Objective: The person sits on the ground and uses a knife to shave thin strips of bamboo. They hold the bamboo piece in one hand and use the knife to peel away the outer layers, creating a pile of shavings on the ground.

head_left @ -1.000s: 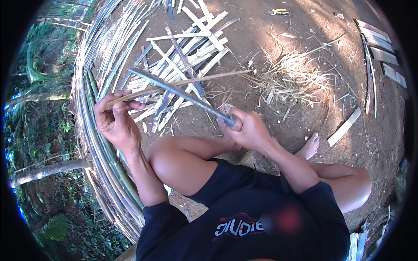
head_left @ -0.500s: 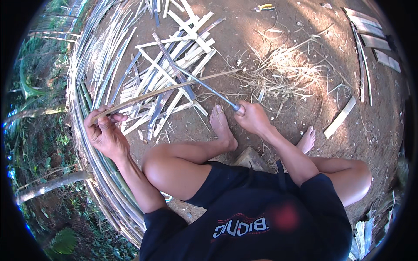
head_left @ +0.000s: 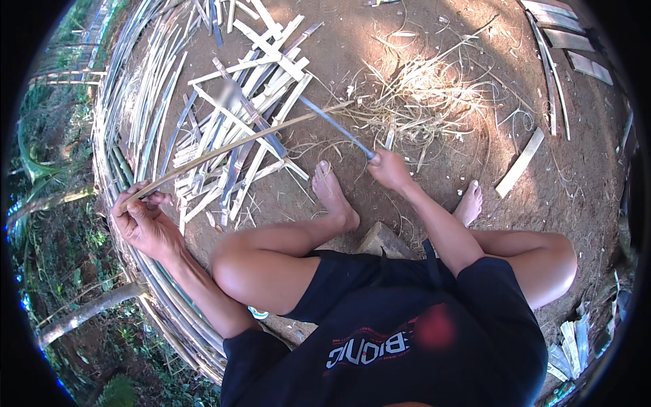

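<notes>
My left hand [head_left: 148, 227], raised at the left, pinches one end of a long, thin bamboo strip [head_left: 224, 150]. The strip slants away to the right, its far end near a heap of shavings. In my right hand [head_left: 392, 171], in front of my feet, is the handle of a knife with a long narrow blade [head_left: 336, 127]. That blade points up and left and crosses the strip close to its far end. Whether its edge touches the strip, I cannot tell. My fingers hide most of the handle.
Split bamboo pieces [head_left: 254, 102] lie crisscrossed on the dirt ahead. Curly shavings [head_left: 434, 95] spread to their right. Long bamboo poles [head_left: 173, 288] run along the left edge, with plants beyond. A flat slat [head_left: 521, 163] lies at right; a wooden block [head_left: 385, 243] sits between my legs.
The knife blade has slid along the strip toward its far end. My left hand has shifted left and slightly nearer, still pinching the strip. The whole view has shifted a little.
</notes>
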`<move>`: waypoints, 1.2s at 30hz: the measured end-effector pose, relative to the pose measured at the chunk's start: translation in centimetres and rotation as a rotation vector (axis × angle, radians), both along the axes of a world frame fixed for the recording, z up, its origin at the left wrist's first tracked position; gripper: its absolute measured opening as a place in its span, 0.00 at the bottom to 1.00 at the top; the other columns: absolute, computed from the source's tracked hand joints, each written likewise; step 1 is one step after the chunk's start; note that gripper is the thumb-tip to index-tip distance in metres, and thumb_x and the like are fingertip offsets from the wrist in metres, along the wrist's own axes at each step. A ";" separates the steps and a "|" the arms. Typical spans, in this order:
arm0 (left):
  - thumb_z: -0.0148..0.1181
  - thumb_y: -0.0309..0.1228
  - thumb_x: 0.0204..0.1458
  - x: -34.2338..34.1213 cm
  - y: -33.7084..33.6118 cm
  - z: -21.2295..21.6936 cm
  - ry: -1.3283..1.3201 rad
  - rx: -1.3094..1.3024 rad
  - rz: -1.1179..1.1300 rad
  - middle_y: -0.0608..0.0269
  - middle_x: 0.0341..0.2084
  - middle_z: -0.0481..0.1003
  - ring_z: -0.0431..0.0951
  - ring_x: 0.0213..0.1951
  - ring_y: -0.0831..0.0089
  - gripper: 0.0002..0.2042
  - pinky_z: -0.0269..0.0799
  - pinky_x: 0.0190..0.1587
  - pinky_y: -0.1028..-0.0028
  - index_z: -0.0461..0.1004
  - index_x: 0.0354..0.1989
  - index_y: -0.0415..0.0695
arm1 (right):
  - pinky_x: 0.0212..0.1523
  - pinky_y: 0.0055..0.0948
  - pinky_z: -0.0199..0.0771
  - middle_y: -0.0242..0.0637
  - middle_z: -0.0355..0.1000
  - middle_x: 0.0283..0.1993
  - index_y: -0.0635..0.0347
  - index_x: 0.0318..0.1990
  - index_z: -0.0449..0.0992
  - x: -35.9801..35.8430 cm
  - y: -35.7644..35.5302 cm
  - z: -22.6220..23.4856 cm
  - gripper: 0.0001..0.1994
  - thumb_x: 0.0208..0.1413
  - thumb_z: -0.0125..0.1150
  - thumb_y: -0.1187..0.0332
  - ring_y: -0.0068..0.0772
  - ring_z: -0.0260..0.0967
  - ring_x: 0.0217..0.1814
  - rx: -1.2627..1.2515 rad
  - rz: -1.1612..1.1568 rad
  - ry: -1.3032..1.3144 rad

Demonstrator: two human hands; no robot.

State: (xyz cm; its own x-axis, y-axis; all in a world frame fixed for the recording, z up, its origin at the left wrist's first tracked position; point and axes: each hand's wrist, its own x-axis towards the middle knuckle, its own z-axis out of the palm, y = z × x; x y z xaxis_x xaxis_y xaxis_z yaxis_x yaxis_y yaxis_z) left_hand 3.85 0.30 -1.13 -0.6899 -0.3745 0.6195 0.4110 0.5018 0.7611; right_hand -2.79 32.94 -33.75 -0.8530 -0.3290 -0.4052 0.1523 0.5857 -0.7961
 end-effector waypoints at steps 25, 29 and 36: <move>0.53 0.40 0.61 -12.6 8.7 12.5 0.082 0.383 -0.683 0.57 0.36 0.70 0.71 0.40 0.71 0.16 0.68 0.47 0.69 0.69 0.47 0.39 | 0.59 0.48 0.65 0.55 0.66 0.57 0.60 0.60 0.63 0.3 -3.0 13.5 0.26 0.63 0.49 0.51 0.51 0.63 0.62 -0.428 0.276 0.319; 0.52 0.38 0.62 -15.6 11.2 11.0 0.041 0.247 -0.311 0.46 0.51 0.68 0.69 0.56 0.60 0.23 0.61 0.64 0.57 0.61 0.61 0.37 | 0.38 0.43 0.74 0.45 0.74 0.32 0.62 0.44 0.73 1.3 -3.4 13.2 0.15 0.66 0.47 0.58 0.40 0.76 0.36 -0.459 0.145 0.309; 0.63 0.29 0.51 -5.4 13.0 -1.0 -0.598 -0.796 -0.564 0.47 0.64 0.56 0.60 0.64 0.53 0.30 0.61 0.64 0.60 0.60 0.64 0.45 | 0.25 0.25 0.71 0.34 0.71 0.23 0.66 0.38 0.71 -1.7 -1.6 13.9 0.16 0.66 0.49 0.58 0.23 0.71 0.24 -0.802 -0.138 -0.224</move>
State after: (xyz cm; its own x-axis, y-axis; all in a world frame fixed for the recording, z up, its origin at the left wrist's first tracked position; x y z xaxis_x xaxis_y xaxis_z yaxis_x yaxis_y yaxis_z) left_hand -1.56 13.28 -2.08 -0.8992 0.4337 0.0581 0.4097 0.7879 0.4598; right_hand -4.49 31.37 -19.86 -0.8341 -0.4878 -0.2576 0.3845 -0.1792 -0.9055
